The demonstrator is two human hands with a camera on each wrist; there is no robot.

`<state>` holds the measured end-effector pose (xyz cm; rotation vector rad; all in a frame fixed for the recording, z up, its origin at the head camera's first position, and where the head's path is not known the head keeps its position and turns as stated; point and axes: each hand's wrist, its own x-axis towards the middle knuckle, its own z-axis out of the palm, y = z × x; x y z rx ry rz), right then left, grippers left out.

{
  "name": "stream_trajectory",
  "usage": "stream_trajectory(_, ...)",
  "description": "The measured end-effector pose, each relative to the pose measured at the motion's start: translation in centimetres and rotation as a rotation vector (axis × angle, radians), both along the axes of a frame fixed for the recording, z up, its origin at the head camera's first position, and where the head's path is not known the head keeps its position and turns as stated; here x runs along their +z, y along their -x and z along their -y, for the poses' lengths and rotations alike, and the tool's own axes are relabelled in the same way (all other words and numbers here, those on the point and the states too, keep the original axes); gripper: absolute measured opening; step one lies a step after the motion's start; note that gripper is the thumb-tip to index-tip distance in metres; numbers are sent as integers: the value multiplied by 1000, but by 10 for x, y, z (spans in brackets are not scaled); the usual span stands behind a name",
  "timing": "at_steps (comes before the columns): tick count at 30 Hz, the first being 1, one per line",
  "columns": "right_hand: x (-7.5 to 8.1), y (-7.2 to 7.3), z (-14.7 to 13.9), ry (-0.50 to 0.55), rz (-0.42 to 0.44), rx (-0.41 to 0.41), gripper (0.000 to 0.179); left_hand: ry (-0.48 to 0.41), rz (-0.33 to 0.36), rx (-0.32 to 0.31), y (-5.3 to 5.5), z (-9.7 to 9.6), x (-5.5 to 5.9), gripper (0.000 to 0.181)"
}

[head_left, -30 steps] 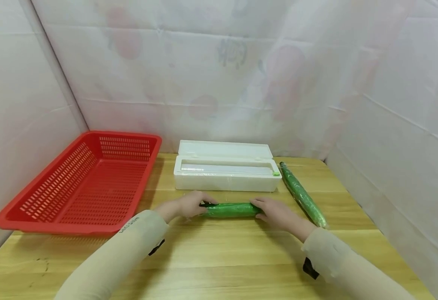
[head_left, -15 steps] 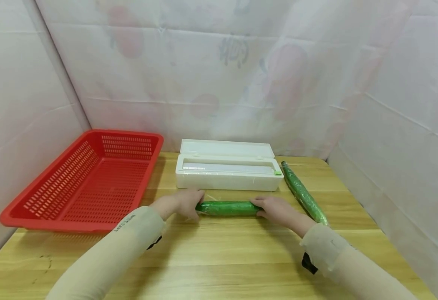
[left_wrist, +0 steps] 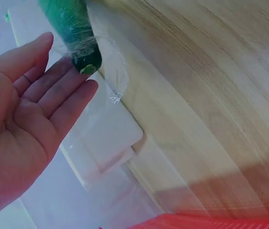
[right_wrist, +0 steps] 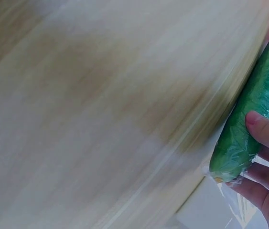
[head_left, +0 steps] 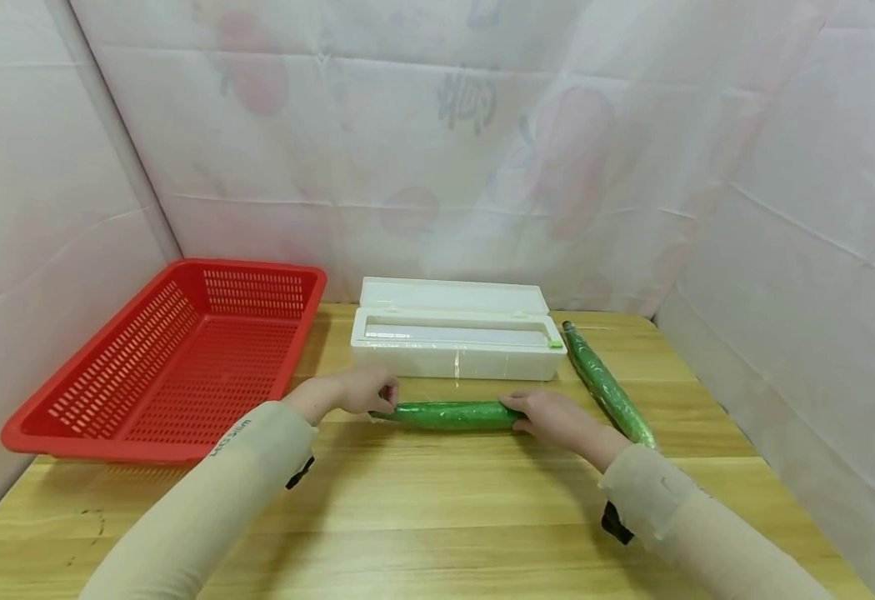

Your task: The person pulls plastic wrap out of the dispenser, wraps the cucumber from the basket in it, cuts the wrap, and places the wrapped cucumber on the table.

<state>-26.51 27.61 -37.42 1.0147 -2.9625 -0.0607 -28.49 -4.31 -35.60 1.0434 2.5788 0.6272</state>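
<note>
A cucumber (head_left: 452, 415) in clear plastic wrap lies crosswise in front of me. My right hand (head_left: 553, 419) grips its right end; in the right wrist view the thumb (right_wrist: 263, 128) presses one side with fingers behind. At the other end is my left hand (head_left: 355, 390). The left wrist view shows that hand's fingers (left_wrist: 72, 98) loosely extended behind the cucumber's dark tip (left_wrist: 86, 62), the thumb standing apart. Loose wrap (left_wrist: 117, 71) sticks out beyond this tip. Just behind lies a white cling film dispenser (head_left: 456, 362), lid raised.
A second wrapped cucumber (head_left: 608, 385) slants on the table at the right, beyond my right hand. To the left stands a red plastic basket (head_left: 298, 354) with slotted sides. White curtains (head_left: 422, 167) enclose the wooden table (head_left: 437, 517) at the back and both sides.
My left hand has slid left off the cucumber's body to its tip, uncovering more of that end. The right hand keeps its grip in nearly the same place.
</note>
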Motion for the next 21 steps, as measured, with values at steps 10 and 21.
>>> stream_trajectory(10,0,-1,1,10,-4,3,43,-153,184,208,8,2,-7,6)
stream_trajectory(21,4,1,3,9,56,-3,43,178,95,296,-5,2,14,28)
